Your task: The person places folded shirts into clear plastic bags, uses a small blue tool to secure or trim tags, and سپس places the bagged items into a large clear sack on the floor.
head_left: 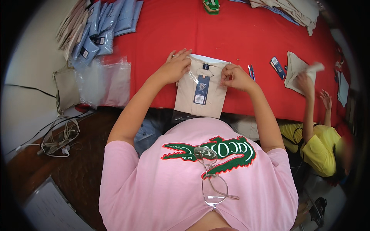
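Observation:
A folded beige shirt (185, 96) lies at the near edge of the red table, its lower end overhanging toward my body. Shiny streaks suggest a clear plastic bag around it. A dark blue hang tag (200, 90) rests on its front, below the collar. My left hand (176, 67) is closed on the upper left corner, its thumb side at the shirt's edge. At the upper right corner, my right hand (236, 78) pinches the edge with curled fingers. A pale strip shows along the top between both hands.
Clear plastic bags (104, 82) lie left, below bagged blue shirts (115, 19) and a beige garment stack (73, 27). Blue-handled snips (251, 72) and loose tags (277, 67) are right. A co-worker's hand (306, 82) handles beige cloth (295, 69). A green object (211, 5) sits far back.

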Demonstrator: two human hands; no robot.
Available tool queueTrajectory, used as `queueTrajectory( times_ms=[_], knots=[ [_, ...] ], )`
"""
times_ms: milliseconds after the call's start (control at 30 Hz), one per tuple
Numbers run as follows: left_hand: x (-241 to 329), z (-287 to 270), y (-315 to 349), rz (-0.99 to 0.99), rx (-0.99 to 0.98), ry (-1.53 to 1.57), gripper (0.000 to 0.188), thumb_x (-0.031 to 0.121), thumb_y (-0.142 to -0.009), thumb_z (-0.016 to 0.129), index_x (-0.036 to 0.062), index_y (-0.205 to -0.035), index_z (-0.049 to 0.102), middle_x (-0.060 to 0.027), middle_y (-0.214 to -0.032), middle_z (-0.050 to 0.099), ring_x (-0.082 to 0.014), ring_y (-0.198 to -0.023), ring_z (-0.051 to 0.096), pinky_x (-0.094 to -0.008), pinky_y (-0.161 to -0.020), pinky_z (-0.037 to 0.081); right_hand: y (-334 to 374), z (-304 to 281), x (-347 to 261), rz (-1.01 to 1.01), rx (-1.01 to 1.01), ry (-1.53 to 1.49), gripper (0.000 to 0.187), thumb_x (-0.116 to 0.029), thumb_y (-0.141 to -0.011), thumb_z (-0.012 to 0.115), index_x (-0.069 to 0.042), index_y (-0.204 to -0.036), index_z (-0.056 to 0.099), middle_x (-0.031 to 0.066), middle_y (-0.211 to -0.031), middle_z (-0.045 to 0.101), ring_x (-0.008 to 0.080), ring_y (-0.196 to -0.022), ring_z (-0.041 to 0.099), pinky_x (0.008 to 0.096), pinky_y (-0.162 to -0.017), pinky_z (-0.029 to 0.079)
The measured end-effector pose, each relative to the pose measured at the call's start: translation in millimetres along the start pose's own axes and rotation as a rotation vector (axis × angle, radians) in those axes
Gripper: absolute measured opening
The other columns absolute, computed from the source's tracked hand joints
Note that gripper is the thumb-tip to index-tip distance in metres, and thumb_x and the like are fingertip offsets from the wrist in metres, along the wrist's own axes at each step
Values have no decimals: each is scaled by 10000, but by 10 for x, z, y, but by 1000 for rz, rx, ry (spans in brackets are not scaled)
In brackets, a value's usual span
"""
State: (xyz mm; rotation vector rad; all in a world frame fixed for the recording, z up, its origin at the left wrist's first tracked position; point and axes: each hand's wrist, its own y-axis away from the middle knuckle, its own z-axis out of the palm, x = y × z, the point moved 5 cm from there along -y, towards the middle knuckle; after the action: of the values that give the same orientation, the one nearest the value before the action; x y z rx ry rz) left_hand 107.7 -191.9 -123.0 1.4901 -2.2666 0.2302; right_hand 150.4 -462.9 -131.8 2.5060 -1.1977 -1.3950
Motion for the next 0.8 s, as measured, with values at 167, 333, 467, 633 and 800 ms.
queueTrajectory(
  times_ms=[167, 333, 467, 633, 800],
  knots=[
    [-126, 55, -188, -57, -185, 1, 162, 218, -1084, 546, 84, -1098, 636, -141, -1598, 499, -314, -1555, 367, -586, -1315, 86, 34, -38, 39, -133, 395, 136, 147, -172, -772, 844, -80, -837, 749, 133, -1469, 616, 341, -1321, 549, 447, -1156, 407],
    [-117, -216, -379, -143, -363, 98, 144, 207, -1090, 546, 86, -1098, 623, -81, -1112, 692, -289, -1181, 634, -567, -1298, 135, -165, -90, 262, 13, 306, -270, 95, -124, -899, 760, -43, -899, 709, 118, -1246, 718, 234, -1135, 646, 362, -964, 522],
    [-326, -324, -324, -299, -235, 506, 145, 216, -1088, 586, 72, -1092, 602, -42, -895, 660, -175, -945, 655, -436, -1121, 420, -205, -244, 131, 82, 273, -448, 101, -125, -998, 708, -28, -985, 683, 50, -959, 745, 119, -887, 669, 269, -837, 539],
    [-160, -926, -119, -226, -104, 596, 202, 250, -1085, 613, 52, -1123, 610, -96, -908, 718, -149, -908, 677, -346, -831, 545, 134, -798, -674, -64, 404, -230, 104, -88, -984, 732, -9, -1020, 674, 41, -1008, 730, 140, -1027, 684, 323, -891, 538],
    [413, -2104, 100, -54, 115, 405, 139, 177, -1097, 581, 39, -1109, 594, -103, -900, 756, -213, -889, 731, -367, -800, 555, 513, -1434, -1693, -451, 726, 218, 115, -67, -918, 773, -15, -994, 703, 81, -1013, 725, 221, -952, 703, 362, -853, 554]
  ],
)
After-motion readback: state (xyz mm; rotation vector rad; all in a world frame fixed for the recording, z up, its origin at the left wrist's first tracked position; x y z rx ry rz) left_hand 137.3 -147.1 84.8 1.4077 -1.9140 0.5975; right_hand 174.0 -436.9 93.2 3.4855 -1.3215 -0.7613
